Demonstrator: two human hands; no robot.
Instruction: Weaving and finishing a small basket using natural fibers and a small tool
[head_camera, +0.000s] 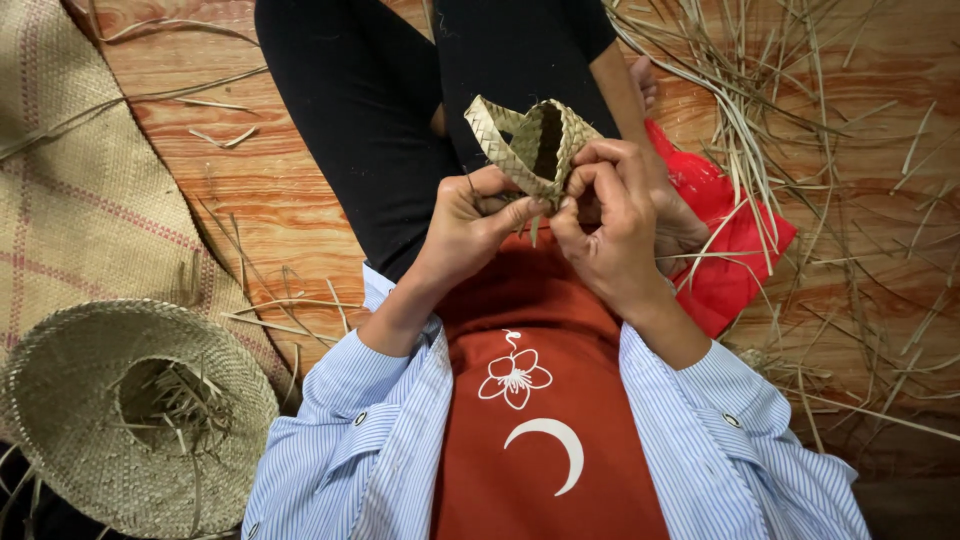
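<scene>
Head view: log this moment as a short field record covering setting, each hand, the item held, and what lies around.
Setting: person seated on a wooden floor
Left hand: pinches the lower edge of the small woven piece
Right hand: grips the same edge, fingers curled
Woven piece: pale straw, pouch-like, open at the top
Nearby: woven hat, woven mat, loose straw strips, red bag

Floor: glossy reddish-brown wood-grain boards (280, 200). Left of the boards' bare centre lies a beige woven mat with faint pink grid lines (80, 190). Right of centre, loose pale dried straw strips (800, 120) are scattered. Lighting is soft and even.
</scene>
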